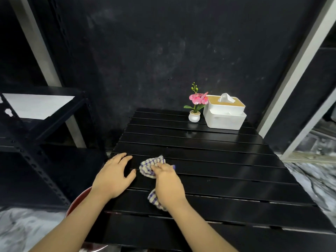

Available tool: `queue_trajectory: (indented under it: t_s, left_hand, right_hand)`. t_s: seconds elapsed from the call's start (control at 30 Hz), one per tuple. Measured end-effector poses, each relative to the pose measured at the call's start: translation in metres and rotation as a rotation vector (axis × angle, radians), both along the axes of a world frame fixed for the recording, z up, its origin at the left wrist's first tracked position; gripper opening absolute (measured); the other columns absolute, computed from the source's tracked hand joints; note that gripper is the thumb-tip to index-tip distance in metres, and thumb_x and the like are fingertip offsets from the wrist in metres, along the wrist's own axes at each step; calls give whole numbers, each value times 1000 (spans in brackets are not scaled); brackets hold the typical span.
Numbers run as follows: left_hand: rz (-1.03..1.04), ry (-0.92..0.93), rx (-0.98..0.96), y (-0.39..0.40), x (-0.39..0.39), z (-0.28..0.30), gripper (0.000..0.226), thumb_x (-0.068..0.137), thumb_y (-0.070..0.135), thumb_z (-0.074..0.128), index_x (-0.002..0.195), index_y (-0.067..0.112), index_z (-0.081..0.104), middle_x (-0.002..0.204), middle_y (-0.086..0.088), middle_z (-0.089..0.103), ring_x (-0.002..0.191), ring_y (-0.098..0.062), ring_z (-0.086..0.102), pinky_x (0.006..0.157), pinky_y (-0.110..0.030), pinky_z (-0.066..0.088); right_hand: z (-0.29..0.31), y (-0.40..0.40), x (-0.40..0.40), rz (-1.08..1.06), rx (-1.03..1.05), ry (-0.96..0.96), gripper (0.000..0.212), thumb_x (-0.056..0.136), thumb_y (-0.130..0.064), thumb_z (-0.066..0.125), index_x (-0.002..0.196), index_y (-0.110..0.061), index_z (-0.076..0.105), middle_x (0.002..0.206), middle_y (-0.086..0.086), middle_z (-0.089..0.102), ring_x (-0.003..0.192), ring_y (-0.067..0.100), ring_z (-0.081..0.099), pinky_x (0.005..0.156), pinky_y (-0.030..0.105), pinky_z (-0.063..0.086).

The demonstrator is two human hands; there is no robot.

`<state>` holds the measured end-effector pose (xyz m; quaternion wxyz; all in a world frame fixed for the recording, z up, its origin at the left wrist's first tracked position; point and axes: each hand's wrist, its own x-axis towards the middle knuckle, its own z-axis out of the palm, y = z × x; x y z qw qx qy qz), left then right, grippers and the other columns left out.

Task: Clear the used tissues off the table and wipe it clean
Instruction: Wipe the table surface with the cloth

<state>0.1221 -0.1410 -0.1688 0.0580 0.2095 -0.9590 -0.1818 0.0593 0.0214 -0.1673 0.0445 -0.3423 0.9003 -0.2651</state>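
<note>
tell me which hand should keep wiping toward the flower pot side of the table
Right. The right hand already has its grip on the checked cloth on the black slatted table, on the side nearer the flower pot. The left hand lies flat near the left edge, holding nothing.

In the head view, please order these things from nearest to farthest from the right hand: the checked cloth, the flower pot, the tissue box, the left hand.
1. checked cloth: gripped by the right hand itself.
2. left hand: just beside, flat on the table, near its left edge.
3. flower pot and tissue box: both at the far edge, side by side; too close to rank.
</note>
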Motion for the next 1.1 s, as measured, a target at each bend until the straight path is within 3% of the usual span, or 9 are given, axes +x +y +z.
queue_trajectory:
  t_s: [0.33,0.4,0.47,0.53,0.6,0.67,0.73,0.8,1.1]
  left_hand:
    - [2,-35,26,6,5,8,57,89,45,45,140,25,33,153,2,26,141,-19,23,115,-37,27]
    - [6,-34,50,7,10,9,57,89,45,46,140,25,33,154,3,25,142,-18,22,114,-38,27]
    - [-3,-37,59,10,18,9,57,89,45,46,141,25,32,154,4,24,142,-18,20,115,-37,26]
    - [-29,-46,59,11,27,8,57,89,44,46,141,25,31,154,4,23,142,-18,19,116,-36,23]
    - [-46,-48,64,12,37,8,58,89,44,47,142,25,30,154,4,22,143,-17,18,116,-35,21]
    - [-55,-36,64,13,47,8,58,89,43,48,142,24,31,154,4,22,143,-17,18,117,-33,20]
    - [-57,-20,62,16,55,7,58,89,42,49,142,24,31,154,4,23,142,-16,19,116,-31,19]
    - [-53,-9,57,18,61,7,58,89,42,49,142,24,31,154,4,23,143,-16,18,117,-31,18]
    - [-22,42,46,23,66,3,57,89,42,48,141,23,33,153,4,27,142,-15,20,117,-33,21]
  right_hand:
    - [-8,49,36,-31,-49,8,49,91,-3,39,137,-20,37,150,2,30,140,14,19,114,25,17]
    - [-10,69,35,-64,-33,56,50,86,0,42,132,-19,46,144,2,41,136,15,31,113,21,20]
    - [-15,97,28,-135,-44,110,48,69,-1,50,113,-18,63,121,3,63,115,13,57,105,8,24]
    - [-7,130,27,-200,-87,72,43,70,-2,46,107,-11,67,112,6,66,98,-5,61,93,-10,15]
    - [-1,166,17,-241,-1,171,34,89,1,36,113,-3,61,114,-2,55,80,-30,48,73,-15,24]
    - [3,202,4,-322,9,150,34,89,6,40,114,-4,60,120,-3,53,79,-22,57,74,-6,37]
    - [1,227,-9,-482,-34,76,35,84,9,46,110,-6,64,126,11,59,110,15,61,97,17,37]
    - [4,246,-18,-580,13,70,33,82,12,49,107,-2,66,123,19,61,115,32,57,103,34,37]
    - [11,245,-51,-702,15,35,31,85,6,45,110,2,62,126,23,58,116,40,53,101,42,39]
